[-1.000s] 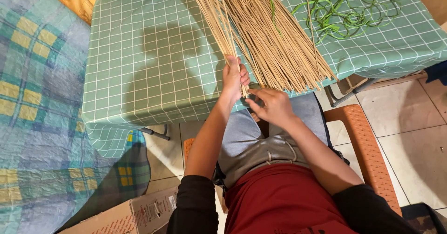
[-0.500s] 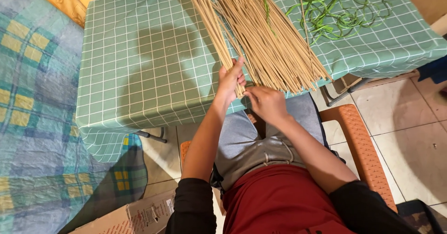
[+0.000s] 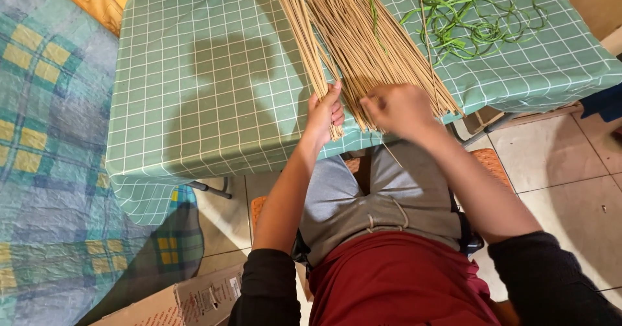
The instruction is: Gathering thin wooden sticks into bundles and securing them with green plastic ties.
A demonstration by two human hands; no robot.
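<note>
Two hands work at the near edge of a worktop (image 3: 194,105) draped in a pale green cloth ruled with thin white squares; the cloth hangs over the front and left sides. Fanned across its right half lies a heap of thin tan sticks (image 3: 376,47), their near ends reaching the worktop's edge and some jutting past it. The left hand (image 3: 324,112) has its grip pressed together around a narrow bunch of sticks (image 3: 304,34) set slightly apart on the left of the heap, fingers curled near the lower ends. The right hand (image 3: 398,109) rests on the near ends of the main heap, fingers bent inward; whether its grip pinches any stick cannot be told. Beyond the heap, loose green leaf strips (image 3: 473,15) lie tangled on the cloth toward the far right corner. Left of the worktop spreads a blue, green and yellow checked blanket (image 3: 45,170). Pale floor tiles (image 3: 564,164) show on the right, an orange mat (image 3: 492,164) lies under the seated person's legs, and a cardboard box (image 3: 181,303) sits at the bottom left.
</note>
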